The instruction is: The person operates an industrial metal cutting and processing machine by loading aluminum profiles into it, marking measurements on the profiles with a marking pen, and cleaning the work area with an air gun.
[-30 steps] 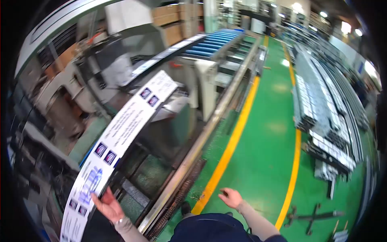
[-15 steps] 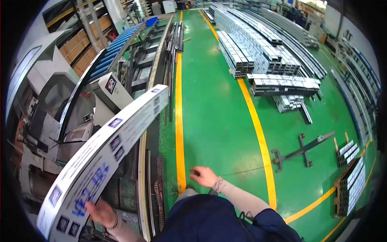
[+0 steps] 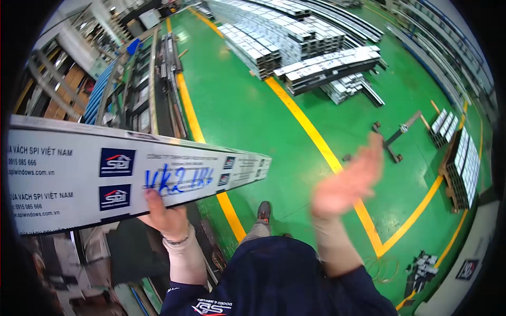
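Note:
A long frame profile (image 3: 79, 179) covered in white printed film spans the left of the head view, with blue handwriting on its near side. My left hand (image 3: 167, 217) grips it from below near the middle, thumb pressed on the printed face and the other fingers hidden behind. Out over the green floor, my right hand (image 3: 348, 181) is raised and smeared by motion. Its fingers look stretched out, and nothing shows in them.
Stacks of wrapped profiles (image 3: 250, 45) lie beyond a yellow floor line (image 3: 311, 131). A metal stand (image 3: 392, 139) is on the floor at right, near a loaded pallet (image 3: 461, 168). Blue rollers (image 3: 100, 92) and a long rack run along the left.
The profile has swung from a steep slant to nearly level, and more of its printed side faces me. My right hand has risen and moved right. The view has turned right.

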Tool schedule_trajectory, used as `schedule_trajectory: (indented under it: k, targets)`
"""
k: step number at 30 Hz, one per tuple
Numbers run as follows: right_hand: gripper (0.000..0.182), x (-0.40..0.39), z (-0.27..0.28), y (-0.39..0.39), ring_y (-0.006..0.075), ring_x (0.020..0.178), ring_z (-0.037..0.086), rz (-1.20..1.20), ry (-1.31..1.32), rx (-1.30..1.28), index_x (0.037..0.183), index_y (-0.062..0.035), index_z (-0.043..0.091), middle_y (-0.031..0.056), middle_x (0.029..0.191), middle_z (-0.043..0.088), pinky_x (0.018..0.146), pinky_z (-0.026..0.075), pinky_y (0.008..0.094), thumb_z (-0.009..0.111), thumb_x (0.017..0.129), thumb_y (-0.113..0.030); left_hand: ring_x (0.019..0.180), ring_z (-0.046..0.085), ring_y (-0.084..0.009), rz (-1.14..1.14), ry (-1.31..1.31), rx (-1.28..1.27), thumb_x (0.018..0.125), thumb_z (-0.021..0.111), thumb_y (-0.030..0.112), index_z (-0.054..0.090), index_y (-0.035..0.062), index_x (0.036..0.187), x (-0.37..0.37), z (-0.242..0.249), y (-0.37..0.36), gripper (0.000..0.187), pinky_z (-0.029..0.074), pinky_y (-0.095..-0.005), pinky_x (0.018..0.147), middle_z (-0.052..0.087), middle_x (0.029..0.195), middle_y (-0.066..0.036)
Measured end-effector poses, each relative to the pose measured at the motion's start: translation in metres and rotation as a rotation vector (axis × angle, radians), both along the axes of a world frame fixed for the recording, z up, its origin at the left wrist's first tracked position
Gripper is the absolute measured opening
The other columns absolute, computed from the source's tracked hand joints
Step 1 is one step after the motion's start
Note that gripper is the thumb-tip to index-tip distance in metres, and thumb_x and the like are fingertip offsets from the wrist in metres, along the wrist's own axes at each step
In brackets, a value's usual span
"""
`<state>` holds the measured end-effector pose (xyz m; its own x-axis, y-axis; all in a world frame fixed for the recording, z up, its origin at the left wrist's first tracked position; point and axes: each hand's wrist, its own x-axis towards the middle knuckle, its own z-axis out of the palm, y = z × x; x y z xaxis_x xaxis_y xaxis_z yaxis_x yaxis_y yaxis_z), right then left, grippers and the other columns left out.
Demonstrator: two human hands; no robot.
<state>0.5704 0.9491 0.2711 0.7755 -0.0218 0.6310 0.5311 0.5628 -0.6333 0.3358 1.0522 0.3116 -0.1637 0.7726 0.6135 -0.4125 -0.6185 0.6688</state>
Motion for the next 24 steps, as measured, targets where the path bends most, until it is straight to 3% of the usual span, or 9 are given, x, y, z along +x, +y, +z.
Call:
schedule_trajectory:
  k: [1, 2, 4, 7, 11, 15, 19, 22, 24]
  targets:
    - [0.063, -0.015, -0.026, 0.05, 0.0346, 0.142, 0.024, -0.015, -0.021, -0.021, 0.143, 0.0037, 0.033, 0.0213, 0.15, 0.031, 0.115, 0.018, 0.0486, 0.031, 0.1, -0.043, 0.115, 0.056, -0.0282, -0.07, 0.017, 0.016, 0.091, 0.063, 0.021, 0.039, -0.0038, 0.136, 0.019, -0.005, 0.005, 0.057, 0.047, -0.0442, 0.098, 0.053, 0.13, -0.016]
    - [0.063, -0.039, -0.054, 0.097, 0.035, 0.143, 0.024, 0.101, -0.074, -0.301, 0.145, 0.0031, 0.031, 0.0218, 0.152, 0.029, 0.116, 0.015, 0.0487, 0.031, 0.101, -0.041, 0.117, 0.055, -0.0256, -0.141, 0.033, 0.031, 0.093, 0.061, 0.023, 0.042, -0.0025, 0.136, 0.036, -0.009, 0.011, 0.053, 0.044, -0.0418, 0.101, 0.054, 0.129, -0.013]
    - [0.056, -0.03, -0.075, 0.148, 0.0369, 0.138, 0.032, 0.068, -0.11, -0.439, 0.141, 0.0017, 0.038, 0.021, 0.147, 0.038, 0.115, 0.021, 0.0465, 0.042, 0.1, -0.036, 0.118, 0.055, -0.0259, -0.086, 0.061, -0.003, 0.091, 0.063, 0.02, 0.041, -0.0031, 0.136, 0.06, -0.016, 0.042, 0.055, 0.042, -0.0427, 0.103, 0.054, 0.13, -0.014]
    - [0.054, 0.028, -0.12, 0.153, 0.0346, 0.136, 0.036, 0.19, 0.26, -0.508, 0.139, 0.0005, 0.041, 0.0201, 0.144, 0.041, 0.114, 0.025, 0.0413, 0.043, 0.101, -0.038, 0.115, 0.056, -0.0269, -0.282, 0.085, 0.04, 0.09, 0.065, 0.02, 0.043, -0.0027, 0.134, 0.082, -0.025, 0.092, 0.055, 0.044, -0.044, 0.101, 0.055, 0.128, -0.014]
    - [0.054, 0.111, -0.193, 0.032, 0.031, 0.131, 0.044, -0.054, 0.515, -0.771, 0.135, 0.0017, 0.045, 0.019, 0.138, 0.049, 0.111, 0.032, 0.0385, 0.05, 0.099, -0.038, 0.114, 0.056, -0.0269, -0.481, 0.163, 0.02, 0.088, 0.066, 0.014, 0.044, -0.0014, 0.134, 0.134, -0.049, 0.12, 0.053, 0.044, -0.0434, 0.1, 0.055, 0.127, -0.014]
    - [0.056, 0.127, -0.26, -0.147, 0.0281, 0.117, 0.057, -0.317, 0.824, -0.896, 0.127, 0.0043, 0.052, 0.0209, 0.123, 0.06, 0.102, 0.042, 0.037, 0.06, 0.094, -0.04, 0.112, 0.058, -0.0279, -0.936, 0.114, 0.014, 0.086, 0.063, 0.01, 0.046, 0.0002, 0.132, 0.223, -0.067, 0.111, 0.049, 0.046, -0.0435, 0.099, 0.056, 0.127, -0.013]
    - [0.057, 0.107, -0.296, -0.281, 0.0232, 0.108, 0.061, -0.344, 1.16, -0.77, 0.124, 0.0051, 0.054, 0.0161, 0.12, 0.063, 0.095, 0.046, 0.0331, 0.062, 0.093, -0.042, 0.114, 0.057, -0.0299, -1.262, 0.041, -0.138, 0.086, 0.062, 0.019, 0.042, 0.0061, 0.138, 0.327, -0.077, 0.042, 0.057, 0.046, -0.0476, 0.098, 0.056, 0.128, -0.013]
    - [0.065, 0.119, -0.309, -0.333, 0.0254, 0.109, 0.055, -0.358, 1.446, -0.521, 0.127, -0.0016, 0.052, 0.0116, 0.119, 0.058, 0.094, 0.042, 0.0377, 0.055, 0.091, -0.056, 0.111, 0.058, -0.0291, -1.455, 0.013, -0.294, 0.086, 0.062, 0.029, 0.047, 0.0049, 0.136, 0.403, -0.085, -0.028, 0.057, 0.046, -0.0463, 0.097, 0.059, 0.126, -0.012]
    - [0.072, 0.15, -0.336, -0.365, 0.0272, 0.114, 0.051, -0.515, 1.382, -0.385, 0.131, -0.0028, 0.048, 0.0118, 0.123, 0.055, 0.097, 0.039, 0.0412, 0.053, 0.09, -0.062, 0.111, 0.059, -0.0289, -1.543, 0.014, -0.329, 0.086, 0.06, 0.031, 0.048, 0.0036, 0.134, 0.457, -0.079, -0.083, 0.057, 0.047, -0.0446, 0.096, 0.059, 0.126, -0.012]
